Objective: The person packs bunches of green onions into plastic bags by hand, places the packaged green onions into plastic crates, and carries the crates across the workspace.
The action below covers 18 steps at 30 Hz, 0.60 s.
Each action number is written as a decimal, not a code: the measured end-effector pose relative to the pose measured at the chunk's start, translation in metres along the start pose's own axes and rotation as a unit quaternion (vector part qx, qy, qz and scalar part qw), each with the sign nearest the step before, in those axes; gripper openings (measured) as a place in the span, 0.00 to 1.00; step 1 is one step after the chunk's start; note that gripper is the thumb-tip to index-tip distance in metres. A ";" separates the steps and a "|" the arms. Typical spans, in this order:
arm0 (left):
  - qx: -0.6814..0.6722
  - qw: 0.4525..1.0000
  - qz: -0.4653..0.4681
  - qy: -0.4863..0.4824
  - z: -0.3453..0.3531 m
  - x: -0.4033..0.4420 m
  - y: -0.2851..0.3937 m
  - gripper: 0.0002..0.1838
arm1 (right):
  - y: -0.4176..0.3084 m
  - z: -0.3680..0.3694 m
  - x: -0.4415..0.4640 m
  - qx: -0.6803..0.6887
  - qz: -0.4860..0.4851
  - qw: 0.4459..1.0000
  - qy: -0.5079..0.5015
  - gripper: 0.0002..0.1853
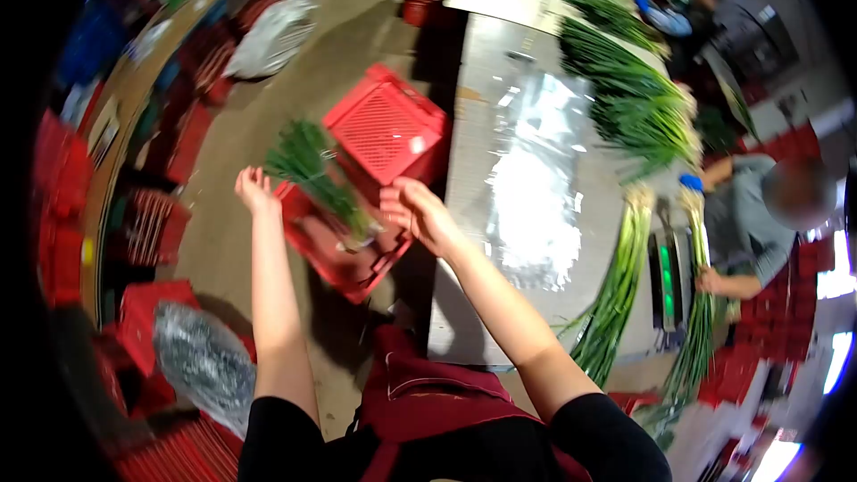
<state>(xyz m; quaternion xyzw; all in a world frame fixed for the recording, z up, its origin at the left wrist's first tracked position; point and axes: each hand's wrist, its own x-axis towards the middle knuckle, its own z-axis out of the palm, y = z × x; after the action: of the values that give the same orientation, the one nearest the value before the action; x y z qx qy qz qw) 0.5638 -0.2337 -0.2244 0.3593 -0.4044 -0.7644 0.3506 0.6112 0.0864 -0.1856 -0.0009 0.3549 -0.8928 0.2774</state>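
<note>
A bunch of green onions in a clear bag (pixel 323 180) lies tilted over a red crate (pixel 344 278), its leafy end up against the crate's far side. My left hand (pixel 256 189) is just left of the leaves, fingers apart, holding nothing. Right of the bunch, my right hand (pixel 418 212) hangs above the crate's right edge, its fingers loosely spread with nothing in them. Clear plastic bags (pixel 536 178) lie flat in a pile on the metal table (pixel 464 303) to my right.
Another red crate (pixel 384 129) stands upside down or stacked just beyond. Loose green onions (pixel 625 98) cover the table's far right, with another bunch (pixel 625 277) nearer. Across it a co-worker (pixel 745 214) holds green onions beside a scale (pixel 667 281). A filled plastic bag (pixel 203 361) sits lower left.
</note>
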 end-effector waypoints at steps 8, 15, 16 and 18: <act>0.309 0.675 0.064 -0.667 0.025 -0.271 -0.215 0.13 | -0.035 -0.225 -0.187 -0.150 -0.026 0.884 0.441 0.06; 0.445 0.332 0.387 -0.736 0.069 -0.371 -0.246 0.28 | -0.206 -0.379 -0.274 -0.661 0.013 0.386 0.643 0.48; 0.443 0.326 0.378 -0.745 0.064 -0.371 -0.254 0.29 | -0.216 -0.392 -0.272 -0.634 0.097 0.374 0.671 0.54; 0.440 0.302 0.439 -0.723 0.051 -0.374 -0.263 0.26 | -0.228 -0.411 -0.262 -0.571 0.215 0.398 0.685 0.63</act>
<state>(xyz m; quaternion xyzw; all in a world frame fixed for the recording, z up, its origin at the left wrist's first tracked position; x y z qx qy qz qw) 0.6425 0.2063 -0.3326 -0.4677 -0.8695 -0.1584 -0.0089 0.6388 0.6118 -0.2970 0.5289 0.8415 -0.0933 0.0586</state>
